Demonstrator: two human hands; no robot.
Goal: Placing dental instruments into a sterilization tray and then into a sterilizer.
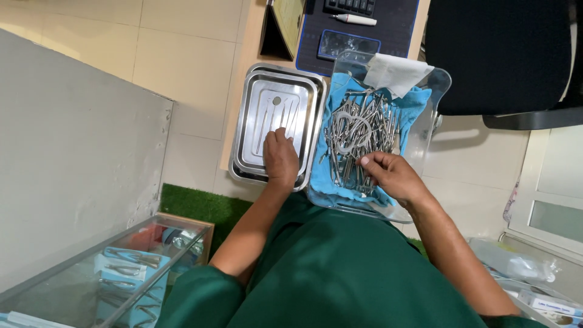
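My left hand (280, 159) rests on the near end of a steel tray (252, 152), fingertips by the few thin instruments (276, 115) lying in it. My right hand (388, 173) reaches into a clear plastic tray (434, 127) lined with blue cloth (322, 176), fingers pinching into a heap of several metal instruments (361, 130). Whether an instrument is gripped is hard to see. A white folded cloth (395, 73) lies at the clear tray's far end.
Both trays sit on a narrow wooden counter (246, 54). Beyond them lies a dark mat (395, 24) with a keyboard and white pen. A black chair (504, 54) stands right. A glass cabinet (115, 273) with instrument packs is lower left.
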